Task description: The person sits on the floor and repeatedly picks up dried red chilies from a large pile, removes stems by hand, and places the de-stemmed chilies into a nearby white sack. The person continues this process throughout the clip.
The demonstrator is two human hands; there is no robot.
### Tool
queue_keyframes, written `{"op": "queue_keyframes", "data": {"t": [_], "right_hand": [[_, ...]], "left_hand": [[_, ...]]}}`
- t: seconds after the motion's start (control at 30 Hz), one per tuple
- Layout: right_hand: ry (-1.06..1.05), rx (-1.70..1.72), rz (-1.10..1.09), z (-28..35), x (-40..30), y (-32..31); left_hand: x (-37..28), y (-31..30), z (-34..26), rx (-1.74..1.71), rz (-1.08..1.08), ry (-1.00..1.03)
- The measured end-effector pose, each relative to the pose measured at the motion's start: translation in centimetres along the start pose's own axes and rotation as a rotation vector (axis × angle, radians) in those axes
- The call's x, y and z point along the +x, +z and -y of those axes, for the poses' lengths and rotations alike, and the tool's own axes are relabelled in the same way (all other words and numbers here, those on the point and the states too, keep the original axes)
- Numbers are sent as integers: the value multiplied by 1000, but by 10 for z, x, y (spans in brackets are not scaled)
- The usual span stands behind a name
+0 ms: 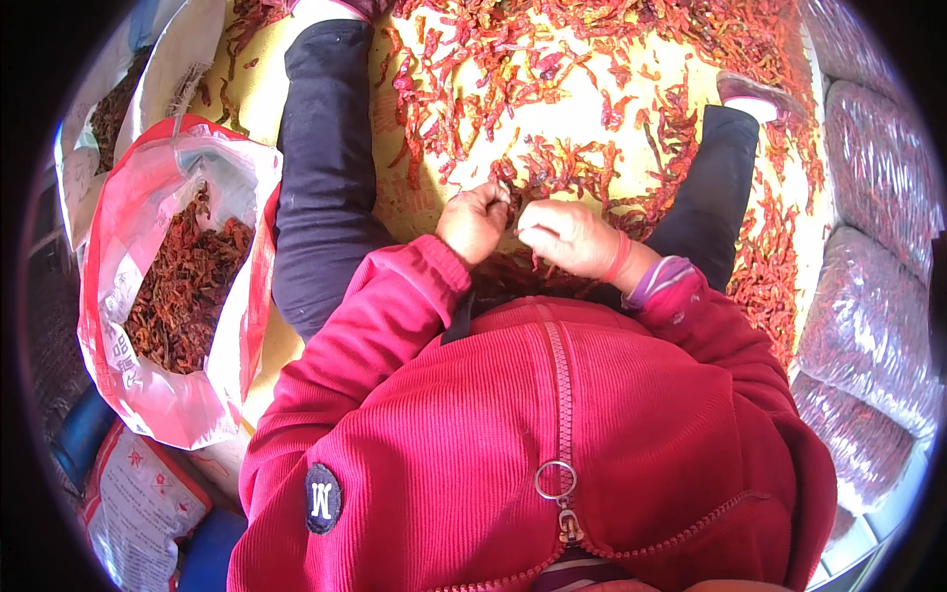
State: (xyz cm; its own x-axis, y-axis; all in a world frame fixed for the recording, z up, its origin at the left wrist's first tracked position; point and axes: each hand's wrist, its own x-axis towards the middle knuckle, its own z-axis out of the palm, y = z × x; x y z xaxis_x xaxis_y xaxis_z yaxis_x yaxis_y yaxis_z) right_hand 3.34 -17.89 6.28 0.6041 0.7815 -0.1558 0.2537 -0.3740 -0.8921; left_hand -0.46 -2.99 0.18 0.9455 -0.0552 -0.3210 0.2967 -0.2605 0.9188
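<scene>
My left hand (473, 220) has thumb and forefinger pinched together at a dark red dried chili pepper (512, 201), mostly hidden by the fingers. Close beside it on the right, my right hand (568, 235) is curled, its fingertips facing the left hand. A bit of red chili (535, 260) shows under its thumb; the rest is covered. Both hands are between my spread legs, above a loose heap of dried red chilies (566, 169) on a yellow sheet (403, 211). More chilies lie in shadow below my wrists.
On the left stands an open red-and-white woven sack (255, 174), partly filled with darker dried chilies (189, 296). Clear plastic bags packed with chilies (873, 325) are stacked along the right. A printed bag (144, 510) lies at lower left. Chilies (503, 66) spread thickly ahead.
</scene>
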Motion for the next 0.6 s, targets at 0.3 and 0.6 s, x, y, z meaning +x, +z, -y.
{"op": "queue_keyframes", "data": {"t": [0.3,0.6], "right_hand": [[276,-607,67,-61,-14,-40],[287,-675,-116,-88,68,-26]], "left_hand": [[-9,-1,-4,-333,545,-317],[1,-13,-14,-474,634,-395]]}}
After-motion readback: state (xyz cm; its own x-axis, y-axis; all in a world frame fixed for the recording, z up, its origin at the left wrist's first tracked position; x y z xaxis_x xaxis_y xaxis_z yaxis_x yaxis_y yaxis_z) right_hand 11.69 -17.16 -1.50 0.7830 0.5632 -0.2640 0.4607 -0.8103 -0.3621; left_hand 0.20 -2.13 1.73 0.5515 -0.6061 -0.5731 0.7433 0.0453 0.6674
